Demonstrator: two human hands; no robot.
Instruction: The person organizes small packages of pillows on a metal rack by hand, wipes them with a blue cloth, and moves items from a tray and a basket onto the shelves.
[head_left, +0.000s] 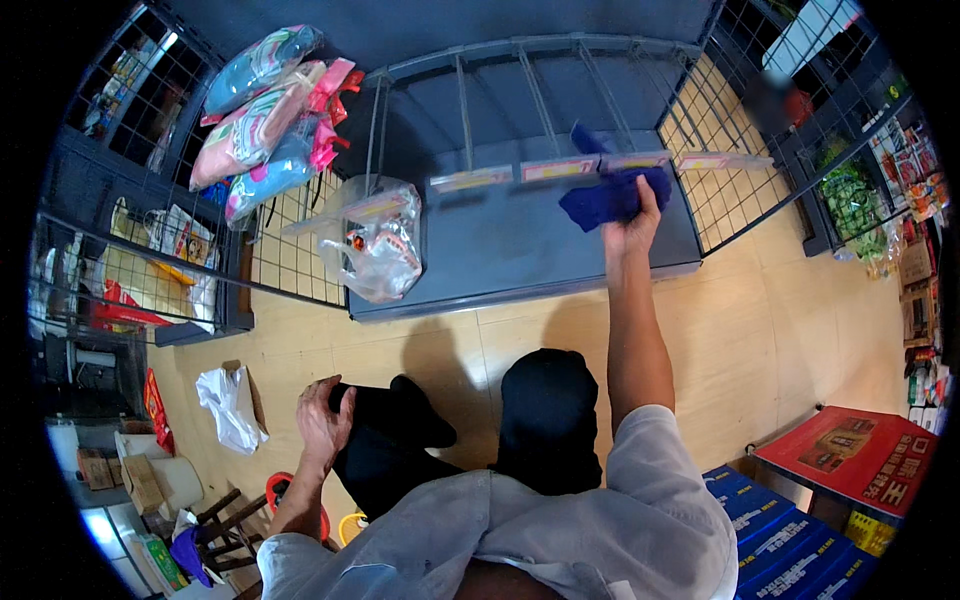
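My right hand (634, 223) grips a bunched dark blue cloth (592, 206) by its edge, thumb on top. The cloth lies against the clear price-tag holders (559, 169) at the front of the metal display hooks (538, 97). Beneath it is the dark grey base shelf (487, 251) of the rack. My left hand (324, 424) rests on my left knee with nothing in it, fingers spread. A clear plastic bag (386, 259) with small items inside sits at the shelf's left end, under a tag holder.
Plastic-wrapped packs (255, 139) hang at the upper left. Black wire grid panels (739, 161) flank the rack. White crumpled plastic (229, 409) lies on the floor to my left. Blue boxes (780, 525) and a red box (847, 457) are at my lower right.
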